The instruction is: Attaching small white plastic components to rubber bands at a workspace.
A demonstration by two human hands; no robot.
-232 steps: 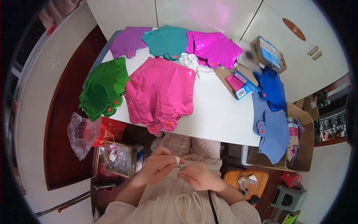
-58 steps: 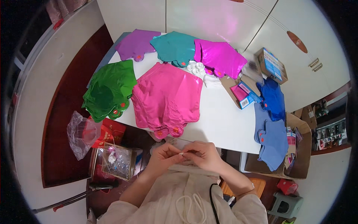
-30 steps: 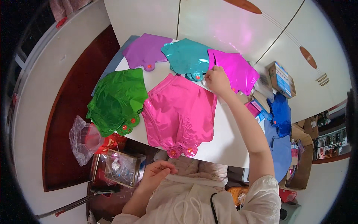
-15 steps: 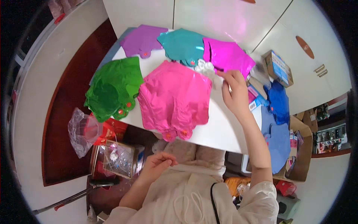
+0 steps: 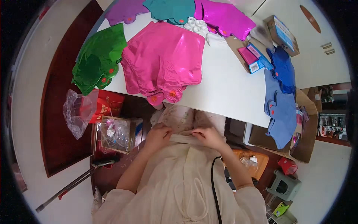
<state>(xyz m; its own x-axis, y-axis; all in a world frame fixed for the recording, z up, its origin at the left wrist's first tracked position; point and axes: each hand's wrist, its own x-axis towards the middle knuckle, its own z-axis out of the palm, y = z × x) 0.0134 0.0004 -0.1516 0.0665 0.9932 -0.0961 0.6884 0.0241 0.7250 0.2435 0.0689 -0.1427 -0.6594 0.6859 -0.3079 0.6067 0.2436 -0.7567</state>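
Both my hands are down at my lap, at the hem of the cream shirt (image 5: pixel 188 139). My left hand (image 5: pixel 159 136) is closed on the hem's left part, and my right hand (image 5: pixel 209 137) pinches its right part, fingers and thumb together. Just beyond them, on the white table (image 5: pixel 223 93), lies a stack of flat pink foil balloons (image 5: pixel 164 56), its rounded tabs hanging over the near edge. A green foil stack (image 5: pixel 99 58) lies to its left. White ribbon rolls (image 5: pixel 195 26) sit behind it, beside a crumpled white piece (image 5: pixel 215 39).
Purple (image 5: pixel 125 10), teal (image 5: pixel 169 9) and magenta (image 5: pixel 225 18) foil stacks line the back. Blue foil pieces (image 5: pixel 282 71) overhang the right edge near small pink and blue boxes (image 5: pixel 253 58). A cardboard box (image 5: pixel 307 127) stands lower right; a red bag (image 5: pixel 108 106) is lower left.
My right hand has come back from the white rolls to my lap, and my left hand has moved up to the shirt hem. The view has tilted downward.
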